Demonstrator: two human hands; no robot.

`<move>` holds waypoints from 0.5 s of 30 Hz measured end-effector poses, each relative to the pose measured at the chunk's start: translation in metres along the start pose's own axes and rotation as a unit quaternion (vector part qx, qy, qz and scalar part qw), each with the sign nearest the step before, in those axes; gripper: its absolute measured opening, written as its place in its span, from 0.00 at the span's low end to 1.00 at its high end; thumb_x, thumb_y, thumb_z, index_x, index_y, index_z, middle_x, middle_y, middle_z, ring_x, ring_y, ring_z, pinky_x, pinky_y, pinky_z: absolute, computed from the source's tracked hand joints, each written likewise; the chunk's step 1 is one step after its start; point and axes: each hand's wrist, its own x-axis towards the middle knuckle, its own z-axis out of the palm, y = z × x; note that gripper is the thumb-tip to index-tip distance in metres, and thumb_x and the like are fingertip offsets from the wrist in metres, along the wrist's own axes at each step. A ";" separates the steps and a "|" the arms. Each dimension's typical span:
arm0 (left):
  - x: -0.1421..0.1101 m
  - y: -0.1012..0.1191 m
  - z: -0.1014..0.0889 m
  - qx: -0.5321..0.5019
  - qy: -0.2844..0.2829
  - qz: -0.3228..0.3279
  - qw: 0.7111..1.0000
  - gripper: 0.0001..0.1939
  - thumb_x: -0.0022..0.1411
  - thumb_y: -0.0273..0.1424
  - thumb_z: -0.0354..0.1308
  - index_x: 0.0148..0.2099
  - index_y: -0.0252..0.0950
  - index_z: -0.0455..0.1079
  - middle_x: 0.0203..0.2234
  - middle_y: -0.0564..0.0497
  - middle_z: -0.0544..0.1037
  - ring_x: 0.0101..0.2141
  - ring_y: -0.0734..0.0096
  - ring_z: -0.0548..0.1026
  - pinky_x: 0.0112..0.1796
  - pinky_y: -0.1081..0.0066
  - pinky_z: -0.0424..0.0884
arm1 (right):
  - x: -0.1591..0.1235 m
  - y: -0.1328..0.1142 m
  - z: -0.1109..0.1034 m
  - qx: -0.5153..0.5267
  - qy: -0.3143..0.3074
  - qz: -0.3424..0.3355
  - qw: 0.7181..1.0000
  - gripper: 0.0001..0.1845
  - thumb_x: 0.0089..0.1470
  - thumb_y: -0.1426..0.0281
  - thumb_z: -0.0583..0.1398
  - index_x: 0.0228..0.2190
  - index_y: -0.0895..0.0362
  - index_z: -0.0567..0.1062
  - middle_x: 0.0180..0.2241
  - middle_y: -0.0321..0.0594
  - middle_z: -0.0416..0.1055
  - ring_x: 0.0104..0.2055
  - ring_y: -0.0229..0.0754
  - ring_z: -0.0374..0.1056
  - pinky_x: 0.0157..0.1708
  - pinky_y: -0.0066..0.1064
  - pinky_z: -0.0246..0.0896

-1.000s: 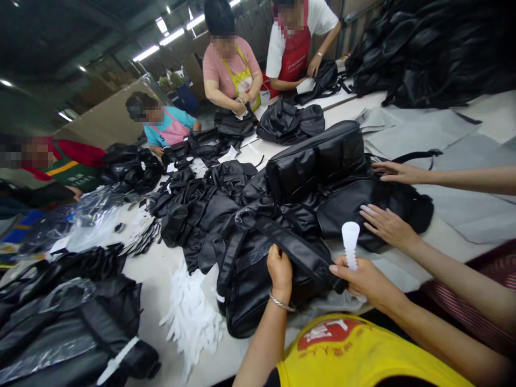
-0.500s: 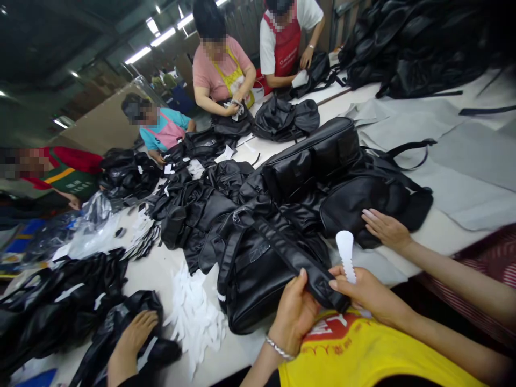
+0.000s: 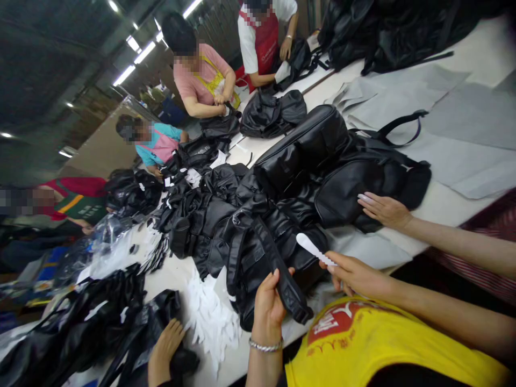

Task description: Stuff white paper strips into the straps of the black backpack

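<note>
Four co-workers (image 3: 201,75) face the counter (image 3: 173,277); four hands (image 3: 268,312) show nearby, with one white notched strip (image 3: 312,248) and one bracelet (image 3: 265,345).

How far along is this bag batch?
Roughly, from the table alone. Looks done: perhaps the black bag pile at the far end. In hand: the left hand grips the black strap of a black bag; the right hand holds a white strip. Left: the black bag heap and white pieces.
</note>
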 end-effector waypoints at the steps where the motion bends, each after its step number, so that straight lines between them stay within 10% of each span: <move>1: -0.001 0.004 -0.003 -0.002 0.014 -0.012 1.000 0.04 0.52 0.21 0.53 0.31 0.24 0.68 0.24 0.40 0.76 0.24 0.73 0.74 0.28 0.78 0.72 | 0.001 -0.001 -0.003 0.014 -0.028 0.007 0.999 0.15 0.54 0.62 0.47 0.36 0.61 0.61 0.19 0.35 0.62 0.14 0.32 0.57 0.11 0.18 0.50; 9: -0.009 0.017 -0.002 -0.018 0.006 -0.034 0.999 0.06 0.53 0.19 0.51 0.28 0.22 0.69 0.23 0.39 0.75 0.24 0.74 0.74 0.27 0.81 0.72 | 0.009 -0.016 -0.007 0.026 -0.190 0.192 0.962 0.09 0.55 0.78 0.41 0.32 0.60 0.58 0.15 0.38 0.65 0.09 0.36 0.58 0.06 0.16 0.49; 15: -0.008 0.013 0.000 0.029 -0.037 -0.007 0.999 0.03 0.51 0.22 0.56 0.27 0.27 0.69 0.23 0.45 0.75 0.25 0.75 0.74 0.30 0.79 0.71 | 0.050 -0.030 0.017 0.029 -0.218 0.185 0.958 0.11 0.48 0.81 0.47 0.22 0.64 0.67 0.15 0.42 0.65 0.10 0.36 0.59 0.05 0.19 0.52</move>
